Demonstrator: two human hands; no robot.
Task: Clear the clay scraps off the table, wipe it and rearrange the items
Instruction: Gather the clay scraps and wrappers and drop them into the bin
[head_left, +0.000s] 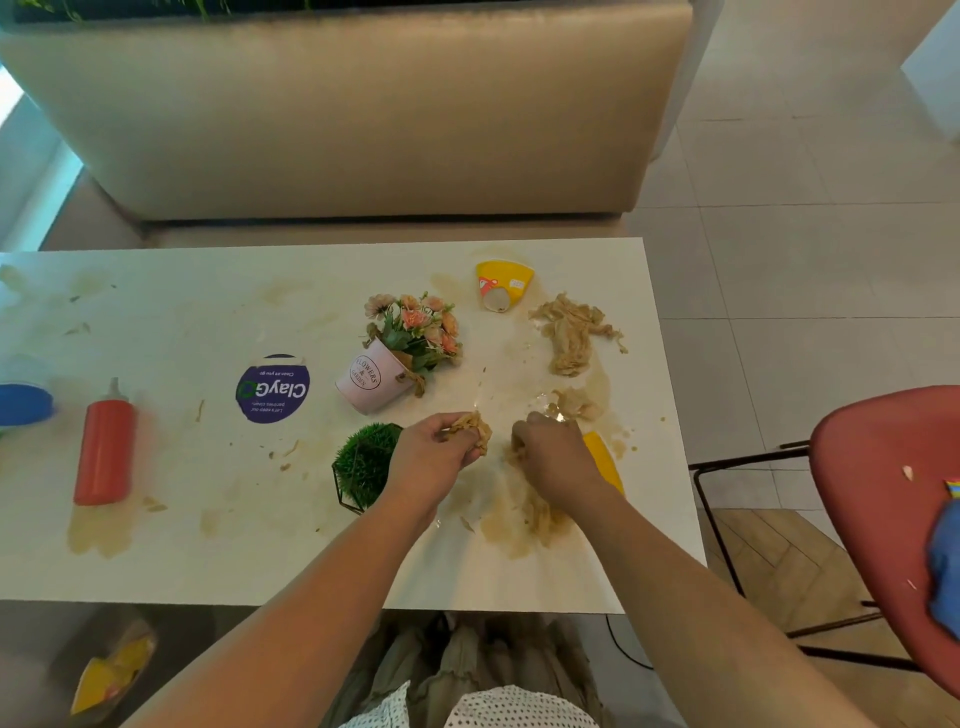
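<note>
Table (156, 545): white rectangular top, streaked with tan stains; the near edge is met by the person's lap, the far edge by a beige bench (337, 130).
Left hand (434, 457): held above the table's middle, fingers curled round a clay clump (475, 428), which is gripped off the surface.
Right hand (553, 457): placed just beside the left, fingers bent down onto a wet clay smear (535, 514); whether clay is gripped cannot be told.
Clay scraps (571, 332): a ragged pile is seen toward the far right corner, well inside the right edge; a smaller patch lies between it and the right hand.
Yellow cup (506, 283): tipped on its side near the far edge.
Yellow object (605, 460): partly hidden by the right wrist, near the right edge.
Flower pot (369, 379): pink, tilted over, its flowers pointed away from the person.
Green plant ball (363, 462): set in a wire frame, touching the left wrist.
Purple sticker (274, 389): stuck flat, left of the pot.
Red bottle (106, 447): upright, far left, beside a blue lid (23, 402) cut off by the picture's edge.
Open room: the widest gaps are found between bottle and sticker, and along the near left edge.
Red chair (883, 493): placed off the right edge, apart from the table, with a blue cloth (945, 571) on it.
</note>
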